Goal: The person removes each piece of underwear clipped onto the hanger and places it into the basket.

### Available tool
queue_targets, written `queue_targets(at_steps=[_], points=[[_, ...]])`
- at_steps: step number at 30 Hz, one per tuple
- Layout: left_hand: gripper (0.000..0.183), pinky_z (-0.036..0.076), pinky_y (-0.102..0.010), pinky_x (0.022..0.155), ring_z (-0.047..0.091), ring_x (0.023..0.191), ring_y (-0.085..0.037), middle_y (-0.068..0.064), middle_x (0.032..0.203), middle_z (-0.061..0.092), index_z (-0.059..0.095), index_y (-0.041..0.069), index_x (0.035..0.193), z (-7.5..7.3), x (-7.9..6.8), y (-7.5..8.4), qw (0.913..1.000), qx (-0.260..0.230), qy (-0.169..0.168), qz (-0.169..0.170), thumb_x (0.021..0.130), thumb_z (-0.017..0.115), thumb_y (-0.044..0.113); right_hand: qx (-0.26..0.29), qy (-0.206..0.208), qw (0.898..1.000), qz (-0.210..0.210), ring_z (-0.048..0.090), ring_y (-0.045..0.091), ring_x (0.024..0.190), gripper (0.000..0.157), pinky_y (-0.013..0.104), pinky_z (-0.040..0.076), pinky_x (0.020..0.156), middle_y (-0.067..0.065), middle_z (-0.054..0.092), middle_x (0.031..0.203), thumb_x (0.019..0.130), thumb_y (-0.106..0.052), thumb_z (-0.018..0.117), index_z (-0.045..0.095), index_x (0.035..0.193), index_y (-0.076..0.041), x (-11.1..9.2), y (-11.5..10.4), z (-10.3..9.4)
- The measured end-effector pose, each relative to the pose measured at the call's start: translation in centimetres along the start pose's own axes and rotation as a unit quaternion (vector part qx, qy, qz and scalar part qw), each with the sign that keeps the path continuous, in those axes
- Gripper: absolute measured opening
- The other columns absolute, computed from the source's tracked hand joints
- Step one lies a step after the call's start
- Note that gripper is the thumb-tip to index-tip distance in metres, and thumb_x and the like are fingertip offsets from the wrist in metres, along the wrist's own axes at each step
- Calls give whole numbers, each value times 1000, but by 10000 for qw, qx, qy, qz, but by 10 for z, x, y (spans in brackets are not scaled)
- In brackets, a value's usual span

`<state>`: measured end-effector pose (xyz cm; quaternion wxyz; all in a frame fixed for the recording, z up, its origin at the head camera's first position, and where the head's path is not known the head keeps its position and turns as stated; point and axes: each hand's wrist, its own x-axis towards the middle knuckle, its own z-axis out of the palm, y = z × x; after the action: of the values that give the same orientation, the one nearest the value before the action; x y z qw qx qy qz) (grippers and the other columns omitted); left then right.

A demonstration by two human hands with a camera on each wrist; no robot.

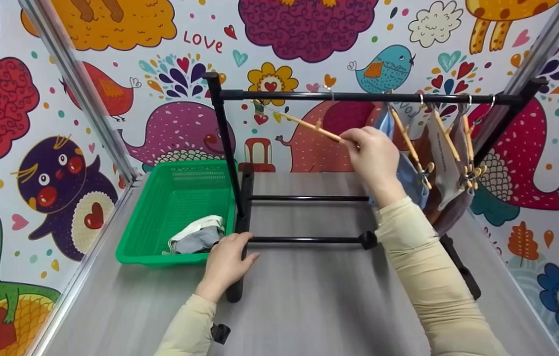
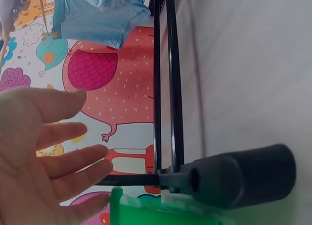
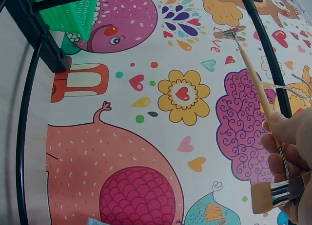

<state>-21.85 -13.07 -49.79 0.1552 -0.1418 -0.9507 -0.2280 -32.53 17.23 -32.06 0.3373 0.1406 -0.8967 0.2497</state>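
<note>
My right hand [image 1: 376,158] pinches a wooden clip hanger [image 1: 311,127] near one end. The hanger's metal hook [image 1: 328,91] is at the top bar of a black clothes rack [image 1: 284,96]. One metal clip [image 3: 228,34] shows at the far end in the right wrist view, another clip [image 3: 273,196] beside my fingers; neither bears a garment. My left hand [image 1: 230,262], fingers spread loosely and holding nothing, is beside the rack's left foot and the near corner of a green basket [image 1: 133,222]. In that basket lies crumpled white and grey-blue cloth [image 1: 198,240].
Several garments hang clipped on wooden hangers at the rack's right end, including a light blue one [image 1: 410,180] and a whitish one [image 1: 440,163]. Two lower black rods [image 1: 309,240] run between the rack's feet. A patterned wall [image 1: 269,29] stands behind the grey tabletop [image 1: 309,291].
</note>
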Motion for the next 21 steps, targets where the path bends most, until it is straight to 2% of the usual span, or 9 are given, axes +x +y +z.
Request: queue_targets(at_steps=[5, 12, 21], points=[[39, 49, -52, 82, 64, 98, -33, -13, 108, 68, 68, 7, 117, 5, 1, 5, 10000, 67, 46, 36, 84, 80, 25, -49, -77, 9999, 83, 62, 25, 85, 16, 43, 49, 72, 6, 69, 93, 93, -24, 71, 78, 102, -12, 5, -6, 2], [39, 50, -49, 80, 63, 96, -32, -11, 104, 68, 69, 8, 115, 13, 3, 11, 9998, 40, 70, 190, 82, 81, 24, -104, -343, 9992, 203, 61, 25, 87, 17, 42, 50, 75, 6, 69, 94, 92, -24, 72, 78, 104, -13, 11, -14, 7], [39, 50, -49, 79, 63, 94, -31, -11, 103, 69, 70, 7, 115, 25, 5, 19, 9994, -84, 81, 338, 82, 81, 24, -85, -466, 9986, 247, 61, 24, 86, 16, 40, 51, 76, 6, 69, 94, 91, -22, 73, 77, 104, -13, 14, -20, 18]])
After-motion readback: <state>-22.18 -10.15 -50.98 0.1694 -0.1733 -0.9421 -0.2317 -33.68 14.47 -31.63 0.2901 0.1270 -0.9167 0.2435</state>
